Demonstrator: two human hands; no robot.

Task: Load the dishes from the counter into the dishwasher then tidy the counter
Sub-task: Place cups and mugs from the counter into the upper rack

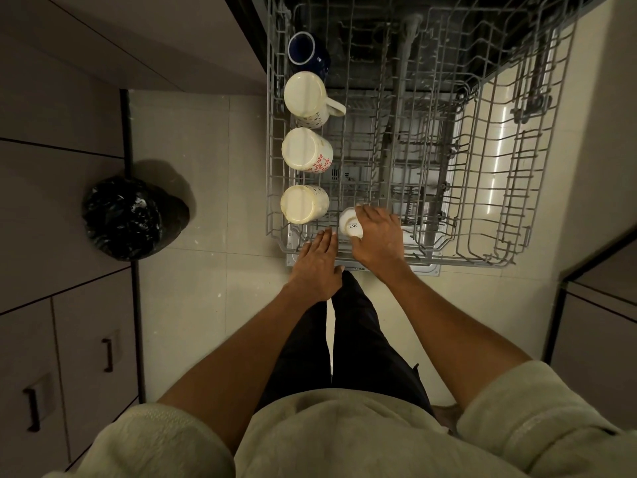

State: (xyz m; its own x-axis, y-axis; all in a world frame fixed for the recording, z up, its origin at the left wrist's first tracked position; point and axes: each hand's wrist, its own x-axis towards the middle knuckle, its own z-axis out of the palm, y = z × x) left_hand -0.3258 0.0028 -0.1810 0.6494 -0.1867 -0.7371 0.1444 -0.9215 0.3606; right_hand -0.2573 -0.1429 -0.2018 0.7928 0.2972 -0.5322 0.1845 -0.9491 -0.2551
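Observation:
The dishwasher's upper rack is pulled out in front of me. Along its left side stand several upside-down mugs: a dark blue one at the far end, then a cream mug with a handle, one with red flowers, and a plain cream one. My right hand grips a small white cup, base up, at the rack's near left part. My left hand lies flat with straight fingers at the rack's front edge, just left of the cup.
A black bin bag sits on the tiled floor to the left, beside grey cabinet drawers. More cabinets stand at the right. The lower rack shows through the upper rack's wires. My legs are right below the rack's front.

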